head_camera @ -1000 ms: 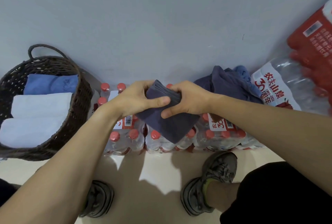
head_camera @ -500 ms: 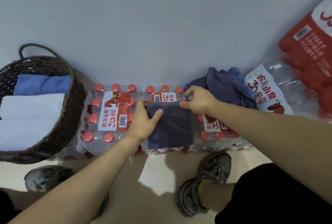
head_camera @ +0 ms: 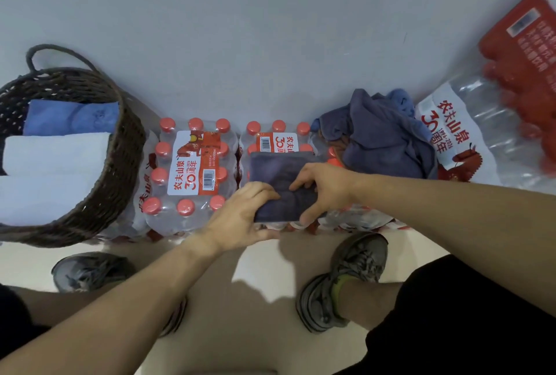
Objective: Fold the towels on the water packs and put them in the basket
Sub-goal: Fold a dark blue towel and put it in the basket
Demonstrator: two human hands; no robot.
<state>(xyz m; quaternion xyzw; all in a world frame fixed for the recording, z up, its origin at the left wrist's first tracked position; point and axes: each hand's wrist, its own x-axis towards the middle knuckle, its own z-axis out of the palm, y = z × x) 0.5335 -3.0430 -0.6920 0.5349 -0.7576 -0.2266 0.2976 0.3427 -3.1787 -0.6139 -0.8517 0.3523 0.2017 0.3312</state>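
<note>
I see a plain grey-blue wall (head_camera: 270,28) filling the upper view. Below the wall, pale floor (head_camera: 258,269) with a hard-edged shadow across it. Two grey, worn sneakers on that floor: one (head_camera: 90,272) toward the wall's left end, one (head_camera: 343,281) toward its right, with a yellow-green sock (head_camera: 341,286) showing. Black shorts (head_camera: 469,323) at lower right.

Both my hands on a dark grey towel (head_camera: 282,182) atop the water packs (head_camera: 192,164)

My left hand (head_camera: 240,218) holds its near left corner; my right hand (head_camera: 325,188) has fingers on top and thumb curled under the near edge; the wicker basket (head_camera: 120,164) sits to the left with a blue towel (head_camera: 72,117) and white towels (head_camera: 54,170) folded inside; a crumpled towel pile (head_camera: 379,139) lies to the right; my shoes (head_camera: 343,278) stand on the floor.
</note>
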